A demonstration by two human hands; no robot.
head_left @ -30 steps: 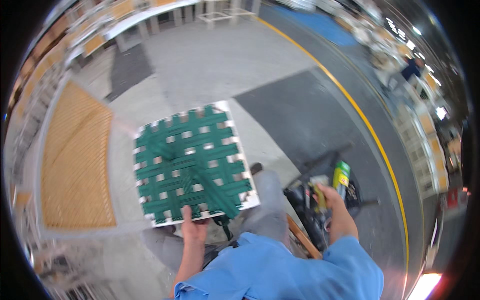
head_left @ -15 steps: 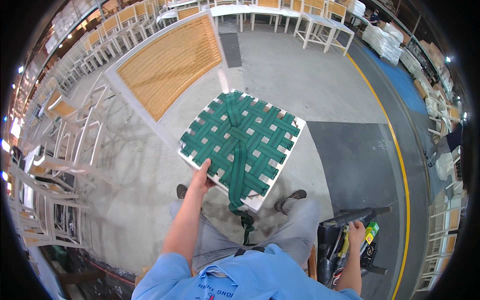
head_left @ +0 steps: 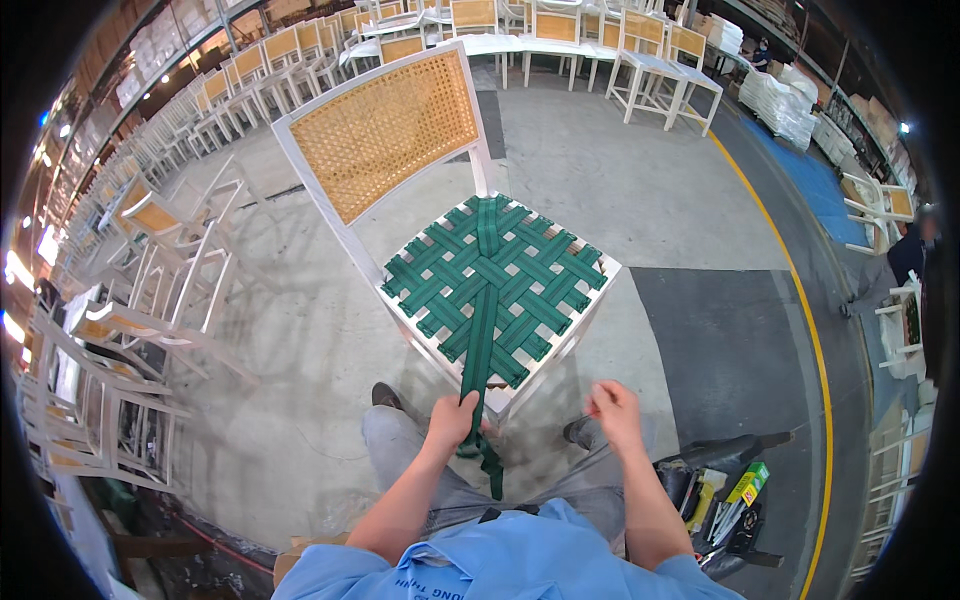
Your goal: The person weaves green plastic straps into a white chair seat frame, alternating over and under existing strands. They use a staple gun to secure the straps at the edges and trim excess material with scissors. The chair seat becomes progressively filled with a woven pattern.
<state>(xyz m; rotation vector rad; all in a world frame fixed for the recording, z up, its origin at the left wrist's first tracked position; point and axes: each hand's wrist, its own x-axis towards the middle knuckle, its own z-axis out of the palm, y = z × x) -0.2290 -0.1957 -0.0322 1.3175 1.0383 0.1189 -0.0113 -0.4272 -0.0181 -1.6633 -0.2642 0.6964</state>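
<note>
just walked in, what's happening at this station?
A person is working on a white chair with a cane back and a seat woven from green webbing. The left hand grips a loose green strap hanging off the seat's front edge. The right hand is closed beside it, contents unclear.

One head-worn fisheye view looks steeply down from above the person's chest, facing forward over the floor. Both forearms enter from the lower edge. The left hand (head_left: 453, 418) and right hand (head_left: 613, 410) sit near, low in the frame; the chair (head_left: 470, 270) fills the middle. Rows of chairs (head_left: 180, 150) bend along the rim, farther off.
</note>
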